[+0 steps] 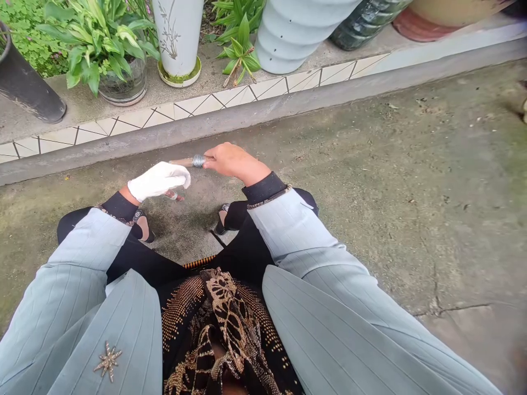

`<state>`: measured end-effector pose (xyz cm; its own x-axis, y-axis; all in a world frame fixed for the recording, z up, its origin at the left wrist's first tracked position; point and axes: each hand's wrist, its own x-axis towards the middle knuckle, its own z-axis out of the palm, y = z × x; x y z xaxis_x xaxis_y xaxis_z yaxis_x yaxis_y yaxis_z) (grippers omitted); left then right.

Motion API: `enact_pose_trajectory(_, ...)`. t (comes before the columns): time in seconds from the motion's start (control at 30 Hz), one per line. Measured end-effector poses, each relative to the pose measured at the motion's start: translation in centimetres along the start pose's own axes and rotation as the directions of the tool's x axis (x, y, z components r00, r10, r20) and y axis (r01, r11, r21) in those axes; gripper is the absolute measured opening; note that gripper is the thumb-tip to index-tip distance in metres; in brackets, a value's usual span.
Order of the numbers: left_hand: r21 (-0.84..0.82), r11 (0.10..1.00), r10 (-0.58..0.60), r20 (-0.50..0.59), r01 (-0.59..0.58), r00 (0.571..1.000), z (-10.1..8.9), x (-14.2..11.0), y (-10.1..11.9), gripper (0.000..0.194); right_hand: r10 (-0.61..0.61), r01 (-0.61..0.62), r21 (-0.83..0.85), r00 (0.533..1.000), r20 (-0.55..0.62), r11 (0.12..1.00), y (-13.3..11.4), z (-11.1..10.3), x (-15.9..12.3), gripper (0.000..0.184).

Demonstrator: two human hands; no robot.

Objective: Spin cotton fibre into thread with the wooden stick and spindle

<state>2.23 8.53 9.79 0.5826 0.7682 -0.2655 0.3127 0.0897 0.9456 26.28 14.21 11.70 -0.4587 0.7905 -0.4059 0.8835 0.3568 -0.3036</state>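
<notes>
A thin wooden stick (181, 163) with a coil of silvery wire (198, 161) wound round it spans the gap between my hands, above the concrete ground. My bare right hand (236, 162) is closed round its right end, beside the coil. At the left end is my left hand (158, 181), in a white glove, with its fingers curled. What those fingers grip is hidden from above. Just under the glove shows a small red thing with a pale band (175, 195); I cannot tell whether it is held or lies on the ground.
Ahead runs a low ledge with a tiled edge (164, 112). On it stand a dark pot (31, 82), a leafy plant in a clear pot (123, 82), a white planter (179, 38) and a ribbed pale pot (292, 33). My shoes (144, 225) rest on the concrete below my hands.
</notes>
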Motion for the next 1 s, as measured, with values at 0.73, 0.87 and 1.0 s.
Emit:
enact_pose_trajectory(0.73, -0.196, 0.981, -0.001, 0.02, 0.005, 1.0, -1.0, 2.0, -2.1, 0.038, -0.035, 0.285, 0.556, 0.908, -0.417, 0.781, 2.4, 0.9, 0.9, 0.033)
enact_pose_trajectory(0.87, -0.255, 0.963, -0.07, 0.074, 0.087, 0.995, -0.6, 1.5, -0.9, 0.03, 0.054, 0.023, 0.213, 0.935, -0.35, 0.977, 1.0, 0.5, 0.2, 0.028)
enact_pose_trajectory(1.0, -0.223, 0.969, -0.088, 0.088, 0.106, 0.992, -0.5, 1.4, -0.4, 0.023, -0.003, 0.0, -0.06, 0.999, -0.043, 0.998, -0.5, -0.3, -0.8, 0.027)
